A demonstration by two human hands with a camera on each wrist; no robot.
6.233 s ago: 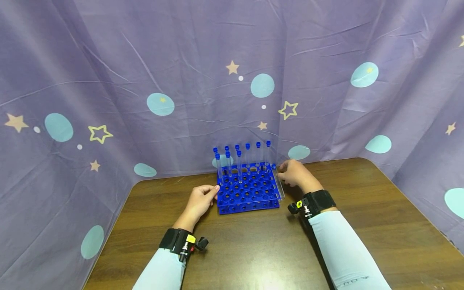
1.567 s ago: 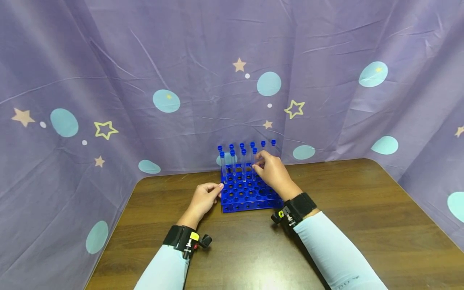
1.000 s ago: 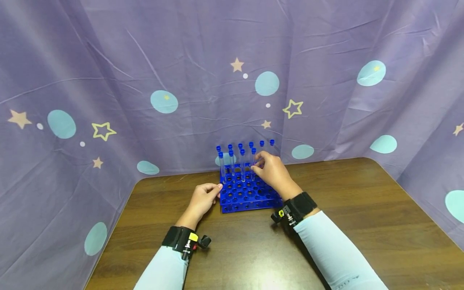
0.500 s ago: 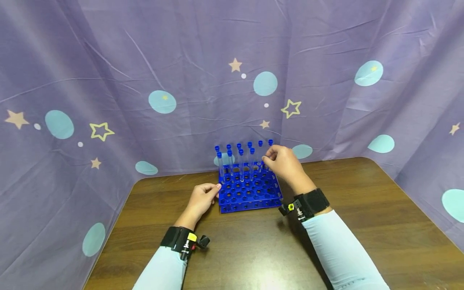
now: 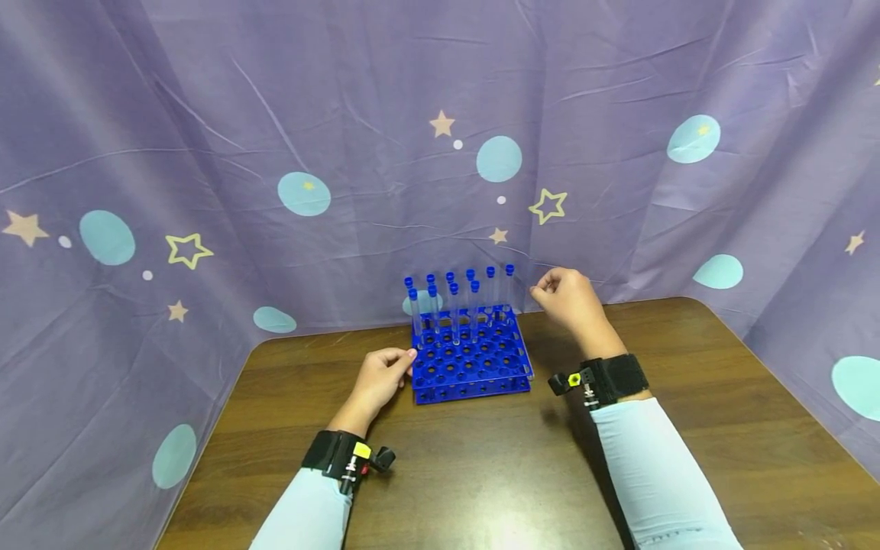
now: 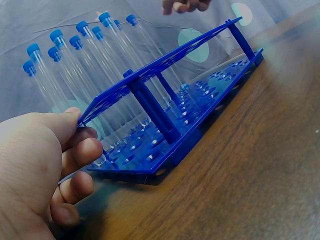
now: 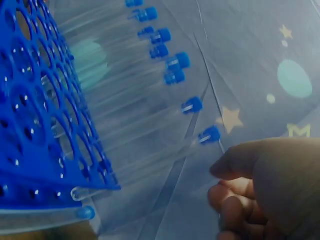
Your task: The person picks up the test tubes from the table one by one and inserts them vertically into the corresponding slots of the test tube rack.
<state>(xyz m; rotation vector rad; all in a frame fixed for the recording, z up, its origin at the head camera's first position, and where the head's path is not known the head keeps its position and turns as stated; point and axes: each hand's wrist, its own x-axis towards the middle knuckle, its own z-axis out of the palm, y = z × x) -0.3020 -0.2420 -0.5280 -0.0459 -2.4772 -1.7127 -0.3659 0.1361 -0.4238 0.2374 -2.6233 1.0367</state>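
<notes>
A blue test tube rack (image 5: 474, 367) stands on the table, its back rows holding several upright clear test tubes (image 5: 475, 305) with blue caps. My left hand (image 5: 378, 380) pinches the left edge of the rack's top plate between thumb and curled index finger, as the left wrist view shows closely. Right of the rack and apart from it, my right hand (image 5: 567, 299) is raised, fingers loosely curled around nothing. In the right wrist view its fingertips are near the cap (image 7: 209, 134) of the closest tube. Another blue-capped tube (image 7: 45, 220) lies along the rack's side in that view.
The brown wooden table (image 5: 440, 473) reaches back to a purple patterned curtain (image 5: 385, 153), close behind the rack. Black camera straps (image 5: 612, 380) sit on both wrists.
Earlier, my right hand held a tube at the rack's right side. That tube then went into the second row; the hand let go and moved off right. The left hand stayed.
</notes>
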